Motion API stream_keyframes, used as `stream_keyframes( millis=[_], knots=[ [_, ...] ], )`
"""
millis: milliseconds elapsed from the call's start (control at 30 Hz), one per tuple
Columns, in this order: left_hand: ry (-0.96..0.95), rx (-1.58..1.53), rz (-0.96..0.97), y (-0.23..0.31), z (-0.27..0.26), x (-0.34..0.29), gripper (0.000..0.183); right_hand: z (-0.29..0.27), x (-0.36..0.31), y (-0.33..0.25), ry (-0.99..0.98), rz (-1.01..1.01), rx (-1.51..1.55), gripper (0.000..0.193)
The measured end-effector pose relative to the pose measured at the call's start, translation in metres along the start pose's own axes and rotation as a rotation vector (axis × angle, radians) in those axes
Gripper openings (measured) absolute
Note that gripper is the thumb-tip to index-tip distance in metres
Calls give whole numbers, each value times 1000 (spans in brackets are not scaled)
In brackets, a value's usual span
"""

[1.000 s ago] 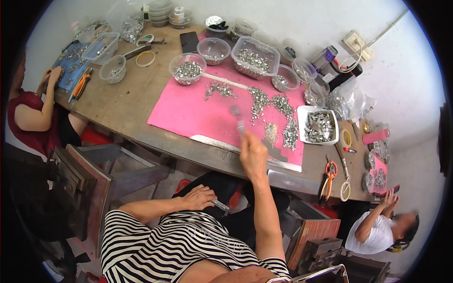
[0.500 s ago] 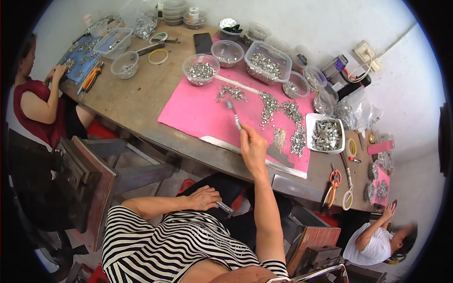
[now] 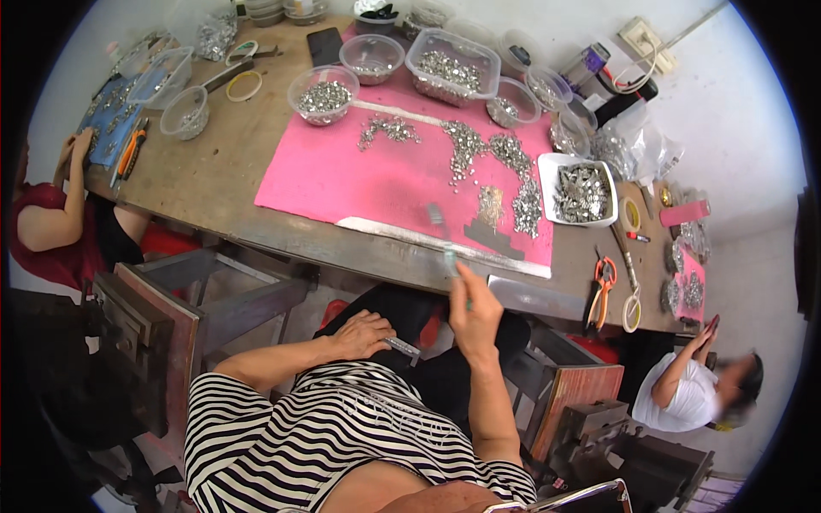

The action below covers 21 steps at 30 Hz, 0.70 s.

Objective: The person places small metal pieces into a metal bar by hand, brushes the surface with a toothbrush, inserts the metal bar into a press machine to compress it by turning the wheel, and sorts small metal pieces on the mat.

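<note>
My right hand (image 3: 476, 312) is closed around the handle of a toothbrush (image 3: 450, 256), in front of the table's near edge. The brush is blurred, its head pointing over the pink sheet (image 3: 342, 188). Low over my lap, my left hand (image 3: 361, 333) has its fingers closed on a narrow metal strip (image 3: 402, 346) whose end sticks out to the right. Small shiny metal pieces (image 3: 466, 150) lie in loose piles on the sheet. A smaller pale-gold pile (image 3: 490, 207) sits near a grey patch.
Clear tubs (image 3: 323, 96) of metal pieces line the sheet's far side. A white square tray (image 3: 542, 188) stands at its right, with orange-handled pliers (image 3: 602, 291) beyond. Co-workers sit at far left (image 3: 56, 222) and right (image 3: 676, 389). A phone (image 3: 325, 47) lies at the back.
My right hand has drawn back toward me with the toothbrush, off the pink sheet. My left hand stays on my lap. The view has tilted, so the table sits higher.
</note>
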State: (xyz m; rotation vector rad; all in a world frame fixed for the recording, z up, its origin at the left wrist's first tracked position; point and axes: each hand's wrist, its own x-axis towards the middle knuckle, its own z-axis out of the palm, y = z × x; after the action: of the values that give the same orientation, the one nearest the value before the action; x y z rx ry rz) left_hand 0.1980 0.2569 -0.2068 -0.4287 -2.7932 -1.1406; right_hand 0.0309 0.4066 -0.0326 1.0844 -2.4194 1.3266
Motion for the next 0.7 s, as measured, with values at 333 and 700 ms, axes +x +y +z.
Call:
stream_keyframes(
  millis=[333,700],
  knots=[
    [-53,-152,-280,1,12,-2,37,51,-34,-58,-363,-89,320,34],
    [-8,-81,27,37,-16,-1,32,-22,-76,7,160,131,-163,33]
  ],
)
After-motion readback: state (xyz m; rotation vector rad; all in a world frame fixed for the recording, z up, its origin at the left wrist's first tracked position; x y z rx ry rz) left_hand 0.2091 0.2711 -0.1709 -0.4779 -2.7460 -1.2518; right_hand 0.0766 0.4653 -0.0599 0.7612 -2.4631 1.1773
